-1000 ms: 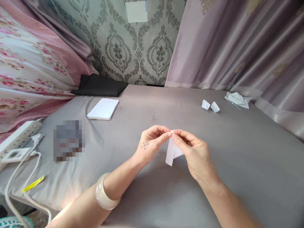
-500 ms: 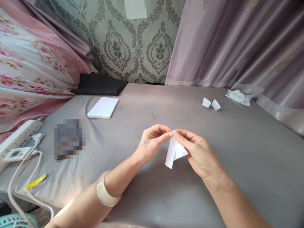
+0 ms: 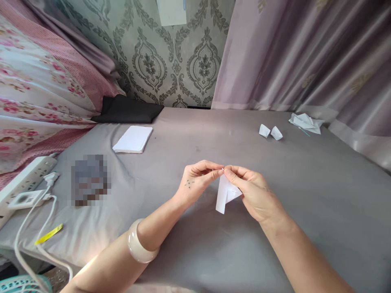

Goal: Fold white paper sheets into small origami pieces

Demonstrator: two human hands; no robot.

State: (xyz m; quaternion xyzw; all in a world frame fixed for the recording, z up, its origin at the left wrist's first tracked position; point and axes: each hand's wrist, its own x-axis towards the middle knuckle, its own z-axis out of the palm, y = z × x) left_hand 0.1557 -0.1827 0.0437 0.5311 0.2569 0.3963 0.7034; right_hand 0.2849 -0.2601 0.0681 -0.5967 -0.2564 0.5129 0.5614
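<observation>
Both my hands meet above the grey sheet (image 3: 305, 211) and pinch a small folded white paper (image 3: 224, 194). My left hand (image 3: 197, 182) grips its top corner between thumb and forefinger. My right hand (image 3: 252, 190) holds the same top corner, with its fingers curled round the paper's right side. The paper hangs down as a narrow folded flap. A pale bangle (image 3: 139, 244) sits on my left forearm.
A stack of white sheets (image 3: 133, 139) lies at the back left beside a black cloth (image 3: 126, 110). Two folded paper pieces (image 3: 270, 132) and a crumpled paper heap (image 3: 305, 122) lie at the back right. A power strip (image 3: 26, 179) with white cables sits at the left edge.
My right hand has turned slightly, its back now facing away. The paper stays pinched between both hands, shifted a little lower and to the right.
</observation>
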